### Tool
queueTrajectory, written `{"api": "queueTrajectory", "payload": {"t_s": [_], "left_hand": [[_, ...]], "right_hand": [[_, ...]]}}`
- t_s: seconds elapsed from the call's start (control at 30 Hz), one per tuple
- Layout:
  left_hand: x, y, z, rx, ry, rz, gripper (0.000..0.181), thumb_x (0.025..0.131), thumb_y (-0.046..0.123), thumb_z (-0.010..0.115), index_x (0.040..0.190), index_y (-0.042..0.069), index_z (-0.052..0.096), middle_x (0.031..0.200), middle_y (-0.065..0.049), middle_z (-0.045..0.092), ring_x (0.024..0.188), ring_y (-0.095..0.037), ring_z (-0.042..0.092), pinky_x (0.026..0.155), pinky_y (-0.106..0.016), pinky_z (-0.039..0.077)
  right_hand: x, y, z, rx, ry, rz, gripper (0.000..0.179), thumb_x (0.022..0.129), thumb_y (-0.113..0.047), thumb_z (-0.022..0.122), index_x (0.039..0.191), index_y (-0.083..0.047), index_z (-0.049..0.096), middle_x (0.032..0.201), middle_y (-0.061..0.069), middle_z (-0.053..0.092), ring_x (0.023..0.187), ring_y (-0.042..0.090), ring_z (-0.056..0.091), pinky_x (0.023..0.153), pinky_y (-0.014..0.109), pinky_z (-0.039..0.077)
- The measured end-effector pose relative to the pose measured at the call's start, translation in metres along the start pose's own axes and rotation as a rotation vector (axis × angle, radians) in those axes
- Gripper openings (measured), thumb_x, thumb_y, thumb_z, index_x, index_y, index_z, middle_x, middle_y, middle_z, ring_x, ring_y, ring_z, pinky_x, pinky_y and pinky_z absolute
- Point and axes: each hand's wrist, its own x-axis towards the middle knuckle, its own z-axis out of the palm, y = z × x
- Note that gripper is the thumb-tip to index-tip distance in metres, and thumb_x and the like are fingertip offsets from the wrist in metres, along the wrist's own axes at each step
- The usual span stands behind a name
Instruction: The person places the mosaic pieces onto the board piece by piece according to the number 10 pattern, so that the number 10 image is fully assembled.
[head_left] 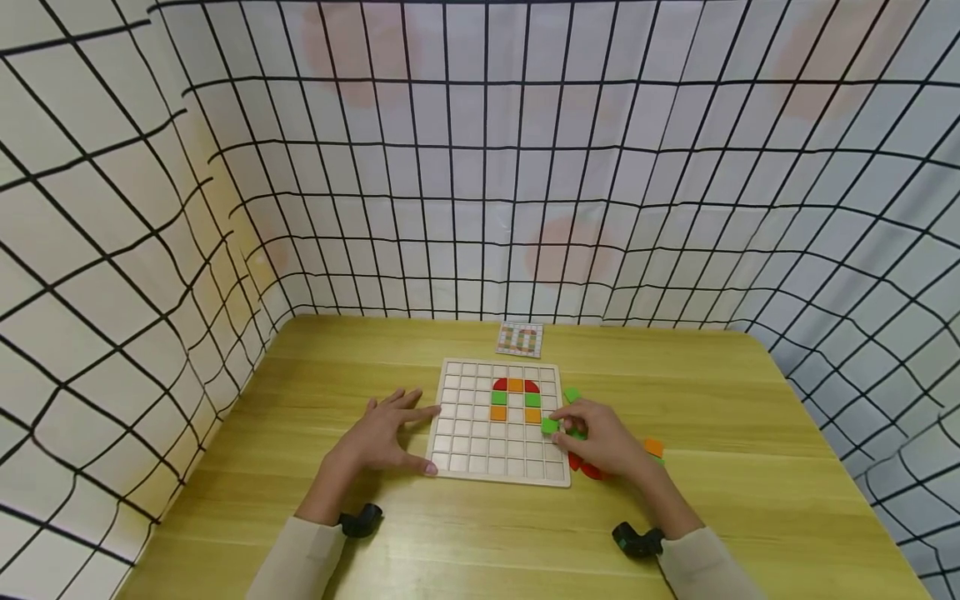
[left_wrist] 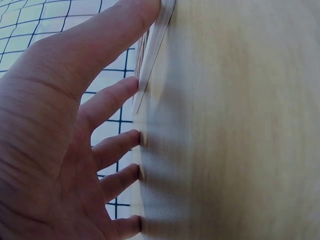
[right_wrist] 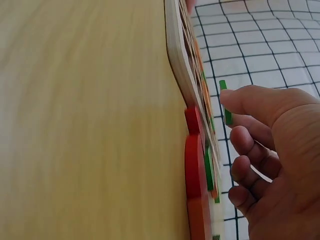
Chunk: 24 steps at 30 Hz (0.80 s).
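My right hand [head_left: 597, 437] pinches a green square tile [head_left: 550, 426] between thumb and fingers, over the right part of a wooden grid board [head_left: 465, 450]. In the right wrist view the green tile [right_wrist: 228, 115] is held edge-on, clear of the board. Set in the grid is an arch: an orange tile [head_left: 515, 385] between two red quarter-round tiles [head_left: 500, 385], with green and then orange squares down each side. Spread fingers of my left hand [head_left: 386, 433] rest at the board's left edge, the thumb at its near corner.
Loose red tiles [head_left: 590, 472] and green tiles lie along the board's right edge. Farther right is an orange tile [head_left: 653, 448] with green beside it. A small pattern card [head_left: 519, 340] lies behind the board. Black-grid white walls [head_left: 465, 175] surround the wooden table [head_left: 480, 542].
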Motion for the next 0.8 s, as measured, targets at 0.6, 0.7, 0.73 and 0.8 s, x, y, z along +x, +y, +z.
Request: {"api": "queueTrajectory", "payload": {"t_s": [0.6, 0.7, 0.73, 0.8], "left_hand": [[0.000, 0.001, -0.002, 0.003, -0.002, 0.005, 0.101, 0.063, 0.075, 0.084, 0.151, 0.038, 0.052, 0.169, -0.011, 0.031, 0.158, -0.044, 0.019, 0.122, -0.075, 0.007], [-0.001, 0.002, -0.002, 0.002, -0.003, 0.005, 0.101, 0.063, 0.075, 0.085, 0.151, 0.038, 0.052, 0.169, -0.011, 0.031, 0.158, -0.044, 0.019, 0.122, -0.075, 0.007], [-0.001, 0.002, -0.002, 0.001, -0.004, 0.005, 0.101, 0.063, 0.075, 0.085, 0.151, 0.038, 0.052, 0.169, -0.011, 0.031, 0.158, -0.044, 0.018, 0.122, -0.075, 0.007], [-0.001, 0.002, -0.002, 0.002, -0.006, 0.003, 0.101, 0.063, 0.075, 0.085, 0.151, 0.038, 0.052, 0.169, -0.011, 0.030, 0.158, -0.044, 0.018, 0.122, -0.075, 0.007]], "right_hand": [[0.009, -0.008, 0.016, -0.026, -0.060, -0.017, 0.025, 0.092, -0.023, 0.077, 0.116, -0.014, 0.076, 0.084, -0.007, 0.056, 0.076, 0.012, 0.048, 0.068, 0.023, 0.039], [0.010, -0.007, 0.018, -0.022, -0.045, -0.027, 0.024, 0.093, -0.022, 0.077, 0.115, -0.015, 0.076, 0.083, -0.007, 0.056, 0.074, 0.011, 0.047, 0.067, 0.023, 0.038], [0.011, -0.008, 0.019, -0.017, -0.041, -0.029, 0.024, 0.092, -0.021, 0.077, 0.115, -0.014, 0.076, 0.083, -0.007, 0.056, 0.073, 0.012, 0.047, 0.067, 0.023, 0.038], [0.011, -0.008, 0.019, -0.012, -0.033, -0.029, 0.023, 0.092, -0.019, 0.077, 0.114, -0.013, 0.076, 0.082, -0.006, 0.056, 0.072, 0.012, 0.047, 0.067, 0.023, 0.038]]}}
